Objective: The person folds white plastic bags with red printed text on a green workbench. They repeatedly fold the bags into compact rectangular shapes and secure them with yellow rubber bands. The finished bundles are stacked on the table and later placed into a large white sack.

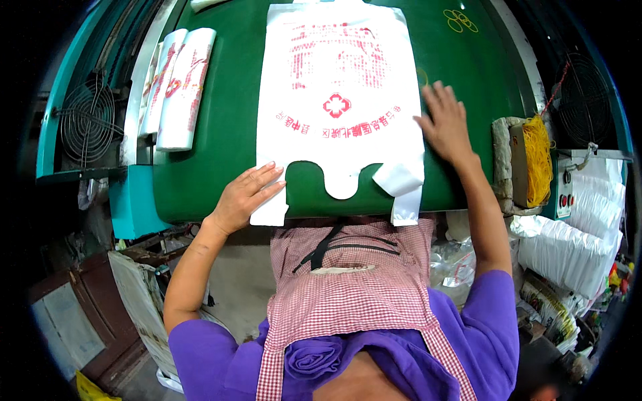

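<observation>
A white plastic vest bag with red print lies flat on the green belt, its two handles toward me. The right-hand handle is folded over at its corner. My left hand lies on the left handle, fingers stretched out and pressing on it. My right hand is at the bag's right edge, fingers spread, its thumb by the edge and the other fingertips above the belt. Neither hand grasps anything.
Rolled white bags tied with bands lie on the belt's left. Yellow rubber bands lie at the far right. A box of yellow bands hangs by the right edge, near a stack of white bags. Fan guards flank the belt.
</observation>
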